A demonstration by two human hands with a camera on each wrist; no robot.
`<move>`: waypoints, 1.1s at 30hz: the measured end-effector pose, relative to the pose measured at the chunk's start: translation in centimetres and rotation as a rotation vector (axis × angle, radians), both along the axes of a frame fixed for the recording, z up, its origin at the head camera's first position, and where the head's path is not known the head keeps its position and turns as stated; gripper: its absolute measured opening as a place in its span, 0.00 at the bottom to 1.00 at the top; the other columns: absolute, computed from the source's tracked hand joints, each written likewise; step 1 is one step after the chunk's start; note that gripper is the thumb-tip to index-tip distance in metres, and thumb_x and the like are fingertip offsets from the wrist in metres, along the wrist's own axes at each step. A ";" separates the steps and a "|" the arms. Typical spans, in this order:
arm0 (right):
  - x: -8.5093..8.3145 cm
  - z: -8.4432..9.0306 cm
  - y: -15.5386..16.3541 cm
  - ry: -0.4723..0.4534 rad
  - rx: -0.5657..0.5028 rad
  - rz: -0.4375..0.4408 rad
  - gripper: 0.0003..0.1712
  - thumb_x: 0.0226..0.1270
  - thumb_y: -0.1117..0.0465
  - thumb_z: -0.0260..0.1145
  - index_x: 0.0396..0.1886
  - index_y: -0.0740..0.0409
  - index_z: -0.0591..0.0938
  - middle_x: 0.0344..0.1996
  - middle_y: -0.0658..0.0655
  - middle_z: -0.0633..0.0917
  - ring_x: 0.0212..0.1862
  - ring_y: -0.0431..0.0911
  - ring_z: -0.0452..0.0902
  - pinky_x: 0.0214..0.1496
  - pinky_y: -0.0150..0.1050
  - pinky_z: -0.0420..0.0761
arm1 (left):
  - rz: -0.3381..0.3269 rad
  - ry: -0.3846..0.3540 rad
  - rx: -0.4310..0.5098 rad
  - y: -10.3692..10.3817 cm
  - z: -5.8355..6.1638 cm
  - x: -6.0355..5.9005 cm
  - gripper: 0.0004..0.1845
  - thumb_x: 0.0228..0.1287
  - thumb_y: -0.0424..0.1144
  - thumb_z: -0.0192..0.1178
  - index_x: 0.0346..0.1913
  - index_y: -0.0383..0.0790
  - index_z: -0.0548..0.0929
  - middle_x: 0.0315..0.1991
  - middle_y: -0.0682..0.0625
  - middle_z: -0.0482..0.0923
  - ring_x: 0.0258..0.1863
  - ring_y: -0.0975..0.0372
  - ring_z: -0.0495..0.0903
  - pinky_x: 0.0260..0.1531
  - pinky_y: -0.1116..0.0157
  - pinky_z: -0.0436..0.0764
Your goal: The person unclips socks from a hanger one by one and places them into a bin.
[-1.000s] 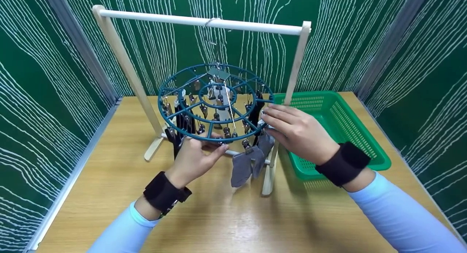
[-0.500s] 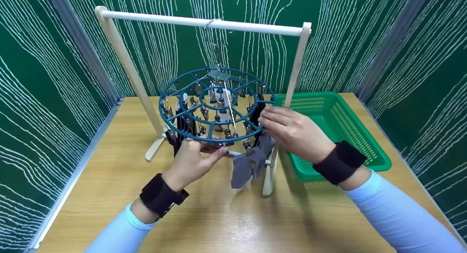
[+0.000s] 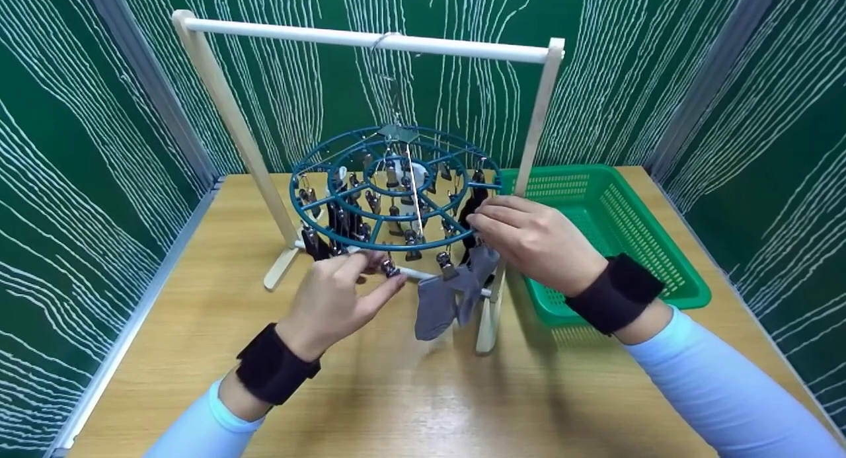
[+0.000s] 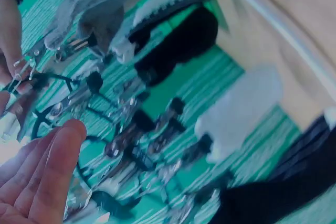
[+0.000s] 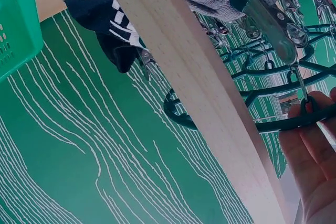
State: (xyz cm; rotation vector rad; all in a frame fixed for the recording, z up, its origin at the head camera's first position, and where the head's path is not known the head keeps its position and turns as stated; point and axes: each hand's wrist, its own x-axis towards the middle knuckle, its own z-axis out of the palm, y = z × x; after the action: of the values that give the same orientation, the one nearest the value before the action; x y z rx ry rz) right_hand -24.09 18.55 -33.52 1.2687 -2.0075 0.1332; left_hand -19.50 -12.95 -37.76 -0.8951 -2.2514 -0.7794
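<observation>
A round dark-teal clip hanger (image 3: 370, 245) hangs by a hook, with many metal clips dangling from it. At its front rim, my left hand (image 3: 337, 299) pinches a bare metal clip (image 3: 388, 267) between thumb and fingers; in the left wrist view that hand's fingers (image 4: 55, 174) are close by, blurred. My right hand (image 3: 538, 246) grips the rim's right side, its fingers (image 5: 304, 156) under the ring in the right wrist view. Between the hands hangs a grey sock (image 3: 436, 309) from a clip (image 3: 445, 265). Black socks (image 3: 472, 207) and a white sock (image 4: 241, 111) also hang there.
A wooden stand with a white crossbar (image 3: 277, 35) carries the hanger; its right post (image 3: 538, 121) rises just behind my right hand. A green perforated basket (image 3: 634, 233) sits on the wooden table (image 3: 423, 405) at right. Green walls with white lines surround the table.
My left hand has drawn slightly left and down, and the clip between its fingers has shifted left with it. The hanger's tilt has changed a little. My right hand stays on the rim.
</observation>
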 end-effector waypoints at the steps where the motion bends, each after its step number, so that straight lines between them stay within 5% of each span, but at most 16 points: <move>1: 0.0 0.1 0.0 0.000 -0.001 0.000 0.17 0.63 0.73 0.80 0.52 0.65 0.91 0.45 0.65 0.94 0.50 0.59 0.92 0.56 0.52 0.92 | 0.009 0.045 -0.022 -0.2 0.2 0.1 0.14 0.66 0.41 0.79 0.40 0.32 0.88 0.33 0.43 0.92 0.27 0.57 0.89 0.31 0.63 0.91; 8: -0.1 0.0 -0.1 0.021 -0.017 0.008 0.17 0.62 0.75 0.80 0.51 0.65 0.91 0.44 0.65 0.94 0.49 0.59 0.92 0.54 0.52 0.92 | 0.097 0.495 -0.055 -1.1 1.6 0.2 0.27 0.80 0.57 0.63 0.30 0.36 0.81 0.20 0.49 0.79 0.17 0.59 0.75 0.18 0.66 0.77; 12: -0.1 0.0 -0.2 0.029 -0.019 0.001 0.16 0.63 0.74 0.80 0.51 0.65 0.91 0.43 0.65 0.94 0.48 0.59 0.92 0.53 0.51 0.93 | 0.159 0.616 -0.075 -1.0 1.9 0.0 0.27 0.80 0.58 0.61 0.36 0.34 0.81 0.28 0.45 0.78 0.27 0.52 0.75 0.27 0.59 0.75; 18: 0.1 -0.2 -0.5 0.044 -0.030 0.003 0.15 0.64 0.72 0.80 0.51 0.65 0.91 0.43 0.65 0.94 0.47 0.58 0.92 0.53 0.51 0.93 | 0.222 0.654 -0.186 -0.8 1.8 -0.1 0.21 0.81 0.51 0.62 0.51 0.34 0.89 0.45 0.39 0.87 0.47 0.47 0.84 0.47 0.52 0.83; 23: 0.3 -0.1 -0.7 0.049 -0.034 0.002 0.16 0.63 0.71 0.81 0.51 0.65 0.91 0.43 0.64 0.94 0.47 0.58 0.92 0.53 0.50 0.93 | 0.200 0.639 -0.195 -1.2 1.7 -0.3 0.13 0.76 0.41 0.69 0.48 0.32 0.92 0.41 0.41 0.92 0.43 0.49 0.89 0.46 0.54 0.88; 33: 0.2 0.1 -0.5 0.009 -0.084 -0.002 0.23 0.64 0.63 0.83 0.57 0.65 0.90 0.49 0.66 0.93 0.53 0.60 0.92 0.58 0.54 0.91 | 0.189 0.612 -0.148 -2.2 1.4 -0.8 0.11 0.75 0.36 0.69 0.48 0.30 0.92 0.43 0.38 0.92 0.45 0.47 0.92 0.50 0.49 0.92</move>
State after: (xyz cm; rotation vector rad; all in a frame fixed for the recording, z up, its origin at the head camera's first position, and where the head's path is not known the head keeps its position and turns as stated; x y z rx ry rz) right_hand -23.90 18.04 -33.41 1.2122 -1.9751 0.2078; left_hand -20.31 -15.14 -36.34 -0.8311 -1.8207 -0.2083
